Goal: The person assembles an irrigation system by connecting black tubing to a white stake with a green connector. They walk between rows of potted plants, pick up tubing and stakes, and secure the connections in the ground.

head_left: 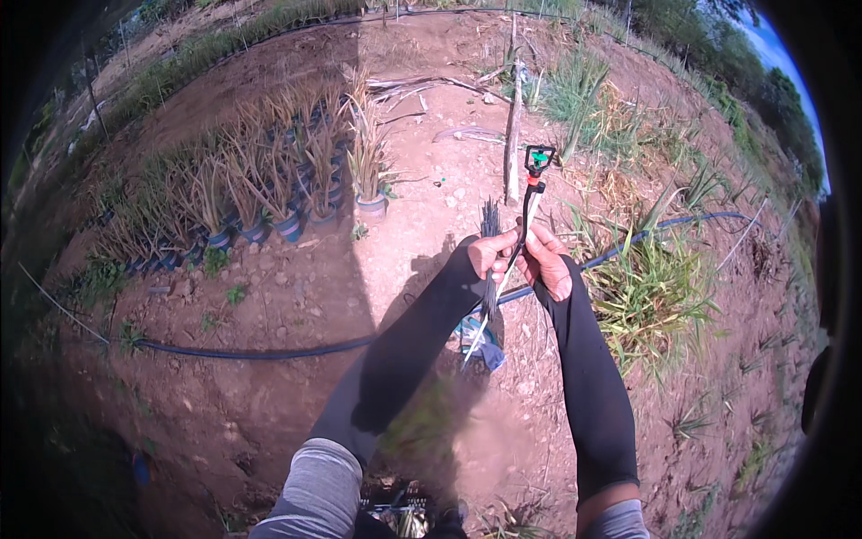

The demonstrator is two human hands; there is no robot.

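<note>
"Sprinkler (539,160): where is it held?"

"Aloft, atop a dark tube (528,207) that seems pinched in the right hand (548,262). A bundle of thin dark strips (489,216) is gripped by the left hand (489,255), just beside the right."

"How much is done?"

"The sprinkler appears seated on the tube. Whether the tube is bound to the pale stake (477,343) slanting below the hands cannot be told."

"And left?"

"By the look of it, the stake is not set in soil."

"Farther out?"

"Beyond the hands, a dark hose (256,354) is laid; potted plants (287,225) are grouped leftward."
</note>
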